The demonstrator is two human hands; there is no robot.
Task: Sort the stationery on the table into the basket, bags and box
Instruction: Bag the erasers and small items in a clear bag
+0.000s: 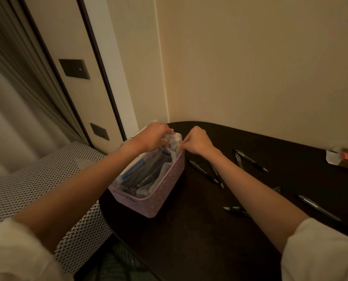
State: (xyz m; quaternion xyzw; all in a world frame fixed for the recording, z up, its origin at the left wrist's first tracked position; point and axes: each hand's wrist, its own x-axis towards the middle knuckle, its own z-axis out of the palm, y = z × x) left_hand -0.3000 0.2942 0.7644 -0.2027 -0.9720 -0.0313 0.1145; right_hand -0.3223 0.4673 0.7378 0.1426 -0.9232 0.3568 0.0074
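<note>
A pink perforated basket (pixel 165 185) stands at the left end of the dark table (pixel 199 240). It holds clear plastic bags of dark pens and blue items. Both hands are at the basket's far end. My left hand (pixel 150 137) grips the crumpled top of a clear plastic bag (pixel 174 138). My right hand (pixel 195 140) pinches the same bag from the right side. Several black pens (pixel 250 160) lie loose on the table to the right of the basket.
A small box with an orange part (pixel 345 158) sits at the table's far right by the wall. A patterned black-and-white seat (pixel 37 175) is left of the table. Walls close the corner behind the basket.
</note>
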